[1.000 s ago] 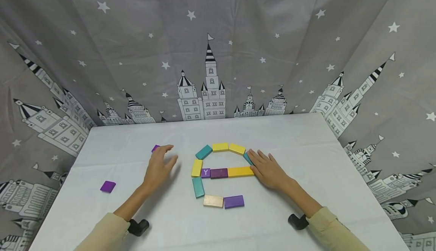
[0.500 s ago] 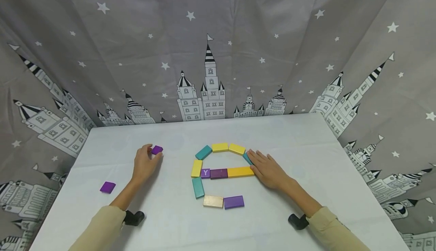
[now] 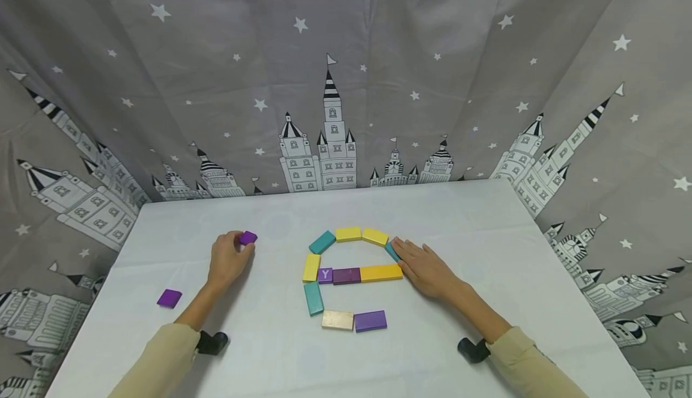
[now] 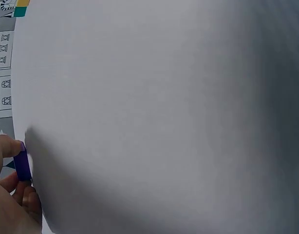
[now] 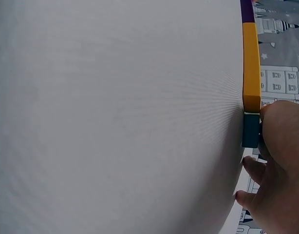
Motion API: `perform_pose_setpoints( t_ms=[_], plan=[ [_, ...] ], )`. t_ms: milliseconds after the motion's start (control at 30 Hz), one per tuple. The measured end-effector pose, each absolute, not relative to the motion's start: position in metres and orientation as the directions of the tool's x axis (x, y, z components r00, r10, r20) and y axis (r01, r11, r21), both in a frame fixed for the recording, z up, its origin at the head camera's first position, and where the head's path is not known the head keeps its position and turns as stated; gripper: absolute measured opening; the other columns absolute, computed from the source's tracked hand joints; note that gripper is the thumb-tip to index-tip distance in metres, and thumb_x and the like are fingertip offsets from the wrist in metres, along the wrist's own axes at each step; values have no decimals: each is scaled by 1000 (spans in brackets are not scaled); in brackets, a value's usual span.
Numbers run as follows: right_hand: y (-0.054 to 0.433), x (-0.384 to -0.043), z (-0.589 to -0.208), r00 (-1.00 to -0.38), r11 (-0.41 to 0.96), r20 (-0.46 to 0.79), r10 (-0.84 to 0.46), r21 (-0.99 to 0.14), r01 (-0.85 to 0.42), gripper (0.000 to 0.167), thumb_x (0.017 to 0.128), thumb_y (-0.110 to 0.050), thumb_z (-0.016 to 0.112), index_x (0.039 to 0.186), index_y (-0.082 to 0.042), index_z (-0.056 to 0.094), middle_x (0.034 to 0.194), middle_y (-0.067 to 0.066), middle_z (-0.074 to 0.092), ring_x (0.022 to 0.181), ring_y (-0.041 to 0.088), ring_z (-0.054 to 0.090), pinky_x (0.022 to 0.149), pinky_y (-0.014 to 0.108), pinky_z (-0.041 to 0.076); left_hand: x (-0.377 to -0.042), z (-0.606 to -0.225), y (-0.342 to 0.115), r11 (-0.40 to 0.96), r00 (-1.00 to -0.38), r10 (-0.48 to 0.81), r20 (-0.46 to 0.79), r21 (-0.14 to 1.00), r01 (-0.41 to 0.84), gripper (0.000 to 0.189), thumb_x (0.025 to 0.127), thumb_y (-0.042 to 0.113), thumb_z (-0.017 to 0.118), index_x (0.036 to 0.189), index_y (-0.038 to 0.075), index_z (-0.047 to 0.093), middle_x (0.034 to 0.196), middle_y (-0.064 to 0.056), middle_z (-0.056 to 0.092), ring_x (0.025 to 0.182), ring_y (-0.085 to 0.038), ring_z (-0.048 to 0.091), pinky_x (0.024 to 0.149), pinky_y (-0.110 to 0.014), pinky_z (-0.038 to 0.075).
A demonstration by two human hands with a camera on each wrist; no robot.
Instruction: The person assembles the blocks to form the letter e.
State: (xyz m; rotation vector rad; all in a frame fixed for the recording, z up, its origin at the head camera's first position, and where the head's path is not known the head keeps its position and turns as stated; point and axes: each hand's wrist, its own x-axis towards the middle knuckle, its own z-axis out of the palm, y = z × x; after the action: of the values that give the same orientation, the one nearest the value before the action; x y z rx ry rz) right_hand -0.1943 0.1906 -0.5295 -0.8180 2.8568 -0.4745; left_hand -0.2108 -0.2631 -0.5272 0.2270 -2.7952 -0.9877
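In the head view my left hand (image 3: 229,260) pinches a small purple block (image 3: 248,238) at the table's back left. The left wrist view shows the same purple block (image 4: 22,162) between thumb and fingers. My right hand (image 3: 427,269) lies with fingers extended at the right end of an "e"-like outline of blocks. It partly covers a teal block (image 3: 392,251); a yellow-orange block (image 3: 381,273) ends beside its thumb. Seen from the right wrist, a dark teal block (image 5: 251,130) sits near the right hand, against the orange block's end (image 5: 251,68).
Left of the left arm lies a loose purple block (image 3: 169,298). The outline includes yellow blocks (image 3: 348,234), a purple block marked Y (image 3: 325,275), a beige block (image 3: 337,320) and a purple one (image 3: 370,320). A grey castle-print curtain (image 3: 238,104) hangs behind the white table (image 3: 432,350).
My left hand has moved left from over the back purple block and taken hold of it between thumb and fingers. My right hand has stayed in place.
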Motion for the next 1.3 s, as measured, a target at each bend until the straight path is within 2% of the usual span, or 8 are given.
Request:
perform_pose_setpoints(
  t_ms=[167, 500, 967, 1300],
  plan=[
    [191, -194, -529, -844, 804, -48, -535, -338, -490, 55, 109, -31, 39, 157, -8, 27, 161, 9, 28, 146, 32, 28, 116, 58, 20, -207, -523, -259, 748, -971, -192, 145, 661, -49, 43, 95, 11, 64, 127, -16, 54, 118, -33, 54, 111, -45, 51, 98, -57, 42],
    [190, -194, -529, -847, 810, -53, -530, -329, -486, 55, 109, -31, 38, 158, -9, 27, 161, 8, 27, 146, 31, 27, 116, 57, 20, -191, -509, -218, 674, -976, -72, 206, 731, 105, 39, 92, 7, 71, 125, -10, 59, 116, -27, 59, 107, -40, 60, 93, -50, 51],
    [190, -195, -528, -844, 807, -56, -533, -335, -487, 55, 109, -31, 39, 158, -8, 27, 161, 9, 27, 146, 31, 27, 116, 58, 19, -163, -494, -146, 529, -981, 108, 159, 826, 192, 38, 86, 0, 76, 122, -6, 63, 117, -18, 63, 107, -32, 62, 95, -40, 52],
    [190, -195, -529, -844, 801, -38, -535, -342, -492, 54, 109, -31, 39, 157, -9, 28, 160, 9, 29, 145, 32, 29, 115, 59, 20, -145, -500, -102, 428, -954, 242, 174, 864, 266, 31, 85, -4, 75, 115, -1, 67, 111, -10, 65, 101, -26, 64, 89, -33, 54]
  ],
)
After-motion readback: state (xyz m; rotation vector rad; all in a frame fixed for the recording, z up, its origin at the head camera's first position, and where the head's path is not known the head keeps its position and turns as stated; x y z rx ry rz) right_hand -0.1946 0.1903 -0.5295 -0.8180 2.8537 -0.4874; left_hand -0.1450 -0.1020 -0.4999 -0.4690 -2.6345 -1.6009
